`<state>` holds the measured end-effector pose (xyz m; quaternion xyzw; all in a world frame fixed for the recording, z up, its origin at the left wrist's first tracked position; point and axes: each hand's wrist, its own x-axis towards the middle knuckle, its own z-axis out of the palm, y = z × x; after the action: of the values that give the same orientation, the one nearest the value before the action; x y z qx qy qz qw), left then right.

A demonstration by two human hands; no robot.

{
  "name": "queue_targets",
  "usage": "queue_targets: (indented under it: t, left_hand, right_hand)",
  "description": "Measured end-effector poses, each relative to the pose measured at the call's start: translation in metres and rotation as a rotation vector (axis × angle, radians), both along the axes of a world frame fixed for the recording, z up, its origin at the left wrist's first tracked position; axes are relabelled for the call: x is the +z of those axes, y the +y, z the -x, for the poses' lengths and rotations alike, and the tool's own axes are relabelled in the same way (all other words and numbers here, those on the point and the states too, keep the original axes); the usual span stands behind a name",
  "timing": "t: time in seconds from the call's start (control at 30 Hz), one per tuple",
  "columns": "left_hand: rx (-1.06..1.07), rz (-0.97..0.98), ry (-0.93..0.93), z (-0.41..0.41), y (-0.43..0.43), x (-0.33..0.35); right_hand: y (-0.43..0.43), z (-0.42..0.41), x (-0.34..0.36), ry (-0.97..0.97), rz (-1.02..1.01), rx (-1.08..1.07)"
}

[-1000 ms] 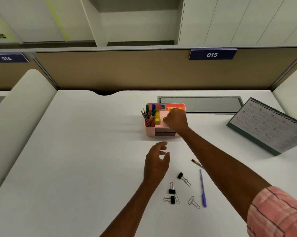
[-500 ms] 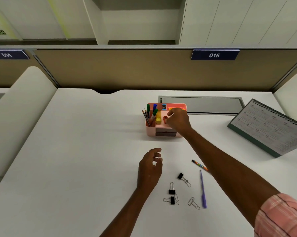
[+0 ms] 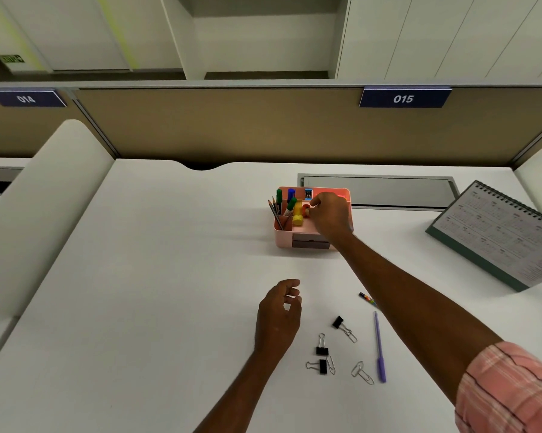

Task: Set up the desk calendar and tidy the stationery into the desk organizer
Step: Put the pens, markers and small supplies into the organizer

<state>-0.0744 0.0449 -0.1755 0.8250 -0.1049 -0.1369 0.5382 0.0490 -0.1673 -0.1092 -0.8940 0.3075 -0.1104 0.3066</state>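
A pink desk organizer stands mid-desk and holds pencils, green markers, a blue marker and a yellow highlighter. My right hand is over its middle compartment, fingertips pinched on a small orange item. My left hand hovers over the bare desk nearer me, fingers loosely curled, holding nothing. A purple pen, a short striped pencil, three black binder clips and a paper clip lie loose by my right forearm. The desk calendar stands propped at the right.
A grey cable-tray lid is set into the desk behind the organizer. A tan partition with the label 015 closes off the back. White curved side panels border the desk on both sides.
My left hand has drawn back toward me and curled its fingers. My right hand stays at the organizer, shifted a little to the right so the orange item shows beside its fingertips.
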Motion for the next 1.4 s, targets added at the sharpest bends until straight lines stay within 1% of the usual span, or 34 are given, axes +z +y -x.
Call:
queue_targets:
  t: [0.27,0.6,0.87,1.0,1.13,1.23,1.33,1.4]
  left_hand:
    - [-0.003,-0.007,0.008,0.007,0.005,-0.003]
    - [0.02,-0.043,-0.032,0.009,0.018,-0.008]
    - [0.021,-0.089,-0.031,0.009,0.019,-0.009]
    - [-0.012,-0.081,-0.015,0.02,0.009,-0.009]
    - [-0.046,-0.045,0.039,0.033,-0.006,-0.007]
    - [-0.097,-0.007,0.098,0.045,-0.021,-0.002]
    - [-0.159,-0.008,0.111,0.056,-0.033,0.005]
    - [-0.189,-0.012,0.103,0.061,-0.038,0.009]
  right_hand:
    - [-0.001,-0.006,0.0,-0.037,-0.035,-0.011]
    - [0.0,-0.005,0.005,-0.056,-0.037,-0.005]
    - [-0.011,0.016,0.016,-0.136,-0.078,0.009]
    - [-0.019,0.056,0.023,-0.174,-0.114,0.025]
    - [-0.018,0.114,0.017,-0.176,-0.262,-0.039]
    - [-0.013,0.164,0.004,-0.141,-0.347,-0.092]
    - [-0.003,0.211,-0.013,-0.112,-0.443,-0.165]
    - [0.006,0.24,-0.024,-0.07,-0.43,-0.161]
